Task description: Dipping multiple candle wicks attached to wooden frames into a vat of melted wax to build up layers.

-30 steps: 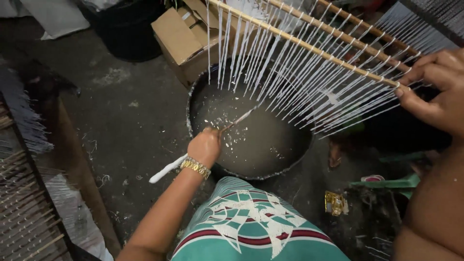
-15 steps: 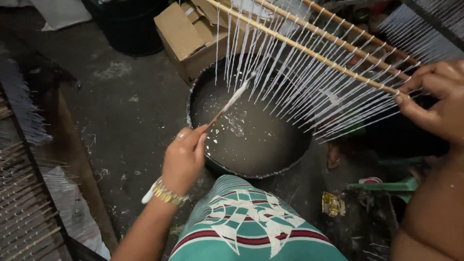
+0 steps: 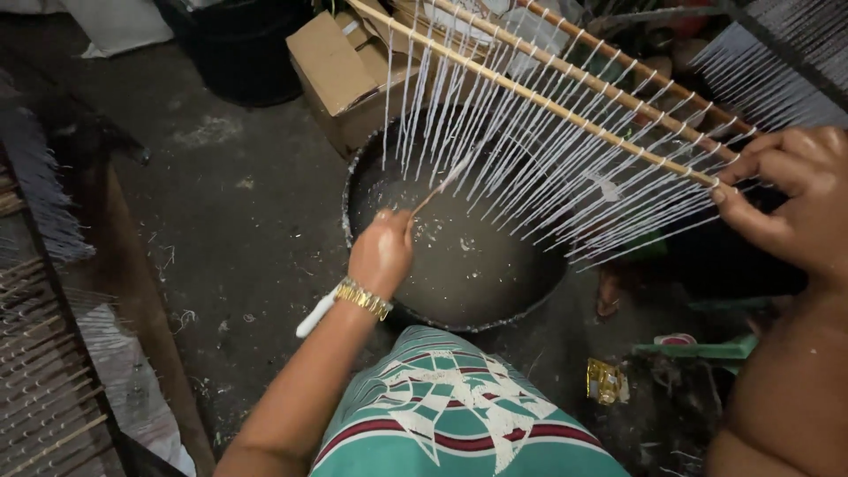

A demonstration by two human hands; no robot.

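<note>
Dark, stained floor (image 3: 221, 203) carries a round basin (image 3: 459, 256) of grey liquid. Above it, left hand (image 3: 382, 254) fingers clench a white-coated stick (image 3: 437, 187); right hand (image 3: 795, 208) fingers grip a rod (image 3: 530, 91) hung with white strands (image 3: 548, 168).

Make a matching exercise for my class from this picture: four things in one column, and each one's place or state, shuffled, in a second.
Things:
1. left hand
2. right hand
3. round basin
4. cardboard box

Places or states:
a. on the floor behind the basin
b. grips a white-coated stick above the basin
c. holds the end of a wooden rod hung with thin white strands
d. on the floor, holding pale liquid

Pairs: 1-b, 2-c, 3-d, 4-a
</note>
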